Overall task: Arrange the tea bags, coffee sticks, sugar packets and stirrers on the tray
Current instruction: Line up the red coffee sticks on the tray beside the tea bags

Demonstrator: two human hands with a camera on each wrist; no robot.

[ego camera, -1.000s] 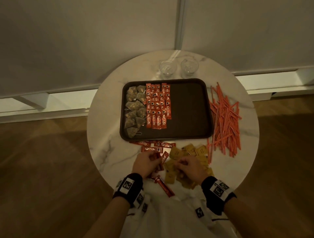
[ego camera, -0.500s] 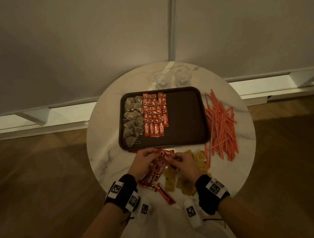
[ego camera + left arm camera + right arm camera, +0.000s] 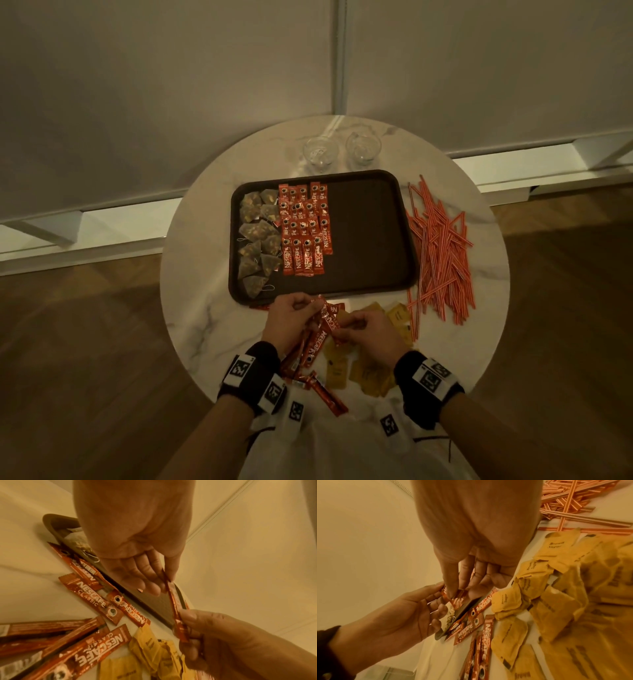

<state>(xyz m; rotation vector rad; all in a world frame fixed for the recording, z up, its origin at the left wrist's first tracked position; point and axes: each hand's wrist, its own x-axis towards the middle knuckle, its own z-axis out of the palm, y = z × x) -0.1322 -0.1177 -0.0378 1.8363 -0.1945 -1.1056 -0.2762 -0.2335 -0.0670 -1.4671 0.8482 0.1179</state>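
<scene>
You're mid-way through the coffee sticks — your left hand and right hand each pinch an end of one stick in their fingers, just above the tabletop beside the tray's near edge. Next, I judge, it goes beside the red rows on the tray — sticks read "NESCAFE CLASSIC", yellow sugar packets "Brown Sugar".

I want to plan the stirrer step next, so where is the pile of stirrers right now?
In the head view the stirrers lie in a loose pile on the marble table, right of the tray, beyond the sugar packets.
</scene>
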